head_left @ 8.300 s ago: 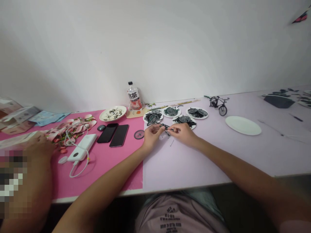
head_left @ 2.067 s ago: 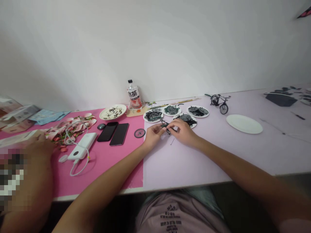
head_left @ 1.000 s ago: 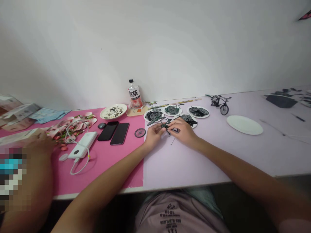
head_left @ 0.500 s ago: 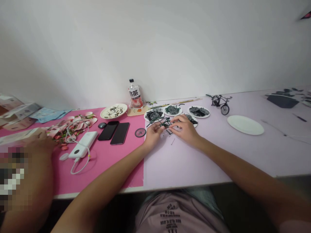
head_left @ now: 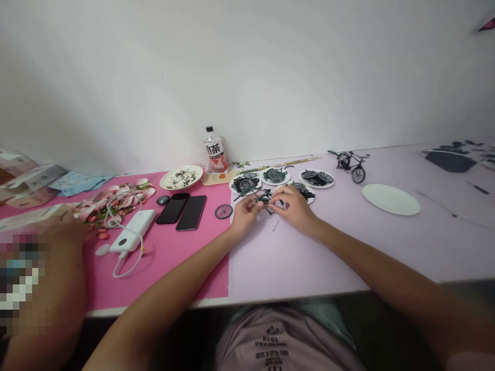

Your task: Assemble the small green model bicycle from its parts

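Right fingers (head_left: 285, 191) drew together at the bicycle frame (head_left: 264, 195), their hold unclear.

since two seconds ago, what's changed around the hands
The dark bicycle piece has turned in the left hand, so more of it reaches out leftward. The fingers of the right hand, parted half a second ago, have drawn together beside it. The loose wheel, assembled bicycle and white plate stayed put.
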`<state>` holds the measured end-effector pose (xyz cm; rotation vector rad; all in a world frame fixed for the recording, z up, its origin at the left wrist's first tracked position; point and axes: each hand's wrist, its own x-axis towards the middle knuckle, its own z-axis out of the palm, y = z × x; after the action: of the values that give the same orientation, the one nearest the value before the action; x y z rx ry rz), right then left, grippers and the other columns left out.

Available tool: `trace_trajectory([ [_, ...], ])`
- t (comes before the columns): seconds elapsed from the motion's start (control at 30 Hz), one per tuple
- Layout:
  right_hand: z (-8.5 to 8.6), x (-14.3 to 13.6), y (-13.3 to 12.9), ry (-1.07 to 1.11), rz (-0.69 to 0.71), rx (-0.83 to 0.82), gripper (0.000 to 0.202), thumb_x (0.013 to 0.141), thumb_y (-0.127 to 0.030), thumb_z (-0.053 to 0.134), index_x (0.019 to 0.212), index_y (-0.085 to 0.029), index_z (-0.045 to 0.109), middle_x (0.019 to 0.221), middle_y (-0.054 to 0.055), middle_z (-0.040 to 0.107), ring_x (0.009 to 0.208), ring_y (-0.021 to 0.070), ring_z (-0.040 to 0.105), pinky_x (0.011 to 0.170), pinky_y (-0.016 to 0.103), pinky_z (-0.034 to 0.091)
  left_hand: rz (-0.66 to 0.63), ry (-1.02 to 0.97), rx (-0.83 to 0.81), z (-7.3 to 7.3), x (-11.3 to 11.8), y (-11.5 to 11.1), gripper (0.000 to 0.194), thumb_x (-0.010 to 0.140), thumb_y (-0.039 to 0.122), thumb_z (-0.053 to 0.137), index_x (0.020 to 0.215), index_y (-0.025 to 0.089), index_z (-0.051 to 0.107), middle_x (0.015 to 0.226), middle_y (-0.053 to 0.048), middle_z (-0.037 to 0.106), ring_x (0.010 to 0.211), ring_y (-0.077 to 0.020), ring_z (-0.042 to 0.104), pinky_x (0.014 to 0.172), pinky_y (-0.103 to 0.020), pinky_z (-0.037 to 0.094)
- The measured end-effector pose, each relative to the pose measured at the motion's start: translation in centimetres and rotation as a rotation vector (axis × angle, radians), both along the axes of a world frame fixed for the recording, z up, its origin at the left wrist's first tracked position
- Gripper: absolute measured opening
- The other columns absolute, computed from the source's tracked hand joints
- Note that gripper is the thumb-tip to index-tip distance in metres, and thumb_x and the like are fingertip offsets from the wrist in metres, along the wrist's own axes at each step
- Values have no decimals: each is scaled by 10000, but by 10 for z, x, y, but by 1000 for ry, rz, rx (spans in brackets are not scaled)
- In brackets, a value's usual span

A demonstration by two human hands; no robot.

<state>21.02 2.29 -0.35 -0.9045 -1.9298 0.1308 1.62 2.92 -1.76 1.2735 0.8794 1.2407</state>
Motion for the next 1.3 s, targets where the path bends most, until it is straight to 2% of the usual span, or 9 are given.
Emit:
trace_trajectory([
  [0.13,-3,0,2,22,9,-19,46,885,-213,732,858,-244,752,969,62,710,995,255,622,813,401,561,34,7,10,2,1,-2,651,627,534,932,1084,126,709,907,-121,802,857,-248,762,791,-335,572],
  [0.3,-6,-1,3,17,17,-50,46,879,-204,733,856,-238,754,946,58,711,968,249,620,840,410,556,39,-12,-18,4,2,-3,651,600,559,936,1054,137,736,900,-96,797,835,-228,747,772,-315,563],
  [0.4,-6,-2,3,13,15,-42,59,880,-204,730,854,-241,767,937,60,712,956,249,627,863,424,558,49,5,-31,7,1,-3,622,651,606,893,1024,129,750,814,-75,772,733,-182,707,676,-272,521],
  [0.5,-5,-2,3,-9,32,-2,85,884,-203,731,846,-254,787,941,65,713,955,255,638,874,439,558,69,35,-52,11,0,-5,584,737,655,809,974,124,757,633,-15,673,569,-123,591,553,-241,426],
  [0.6,-3,-1,2,-52,56,26,112,890,-189,728,845,-262,799,947,64,709,962,252,639,868,427,556,73,43,-54,13,1,-7,559,737,649,809,913,123,744,580,18,611,522,-98,527,528,-230,394],
  [0.83,-2,-2,-1,-108,85,60,135,897,-169,725,860,-270,807,958,67,697,974,244,632,847,399,556,87,-4,-90,12,2,-5,565,638,618,891,857,133,701,654,-13,683,552,-107,584,559,-226,450],
  [0.97,-2,-2,-2,-118,90,57,154,881,-145,735,852,-277,809,964,64,697,994,249,636,845,397,559,66,1,-89,8,1,-3,567,648,620,887,871,129,711,660,-25,697,544,-107,583,573,-234,468],
  [1.13,1,-3,-2,-107,83,75,155,891,-153,716,840,-271,804,960,68,706,985,253,635,853,411,558,76,11,-93,5,0,-2,597,651,632,879,940,125,751,813,-79,774,646,-143,671,634,-253,526],
  [1.3,2,-4,-2,-59,79,116,144,893,-166,703,831,-261,791,920,66,714,935,247,634,840,410,555,100,30,-98,7,0,-1,574,656,633,874,895,123,766,831,-100,783,710,-190,716,632,-270,544],
])
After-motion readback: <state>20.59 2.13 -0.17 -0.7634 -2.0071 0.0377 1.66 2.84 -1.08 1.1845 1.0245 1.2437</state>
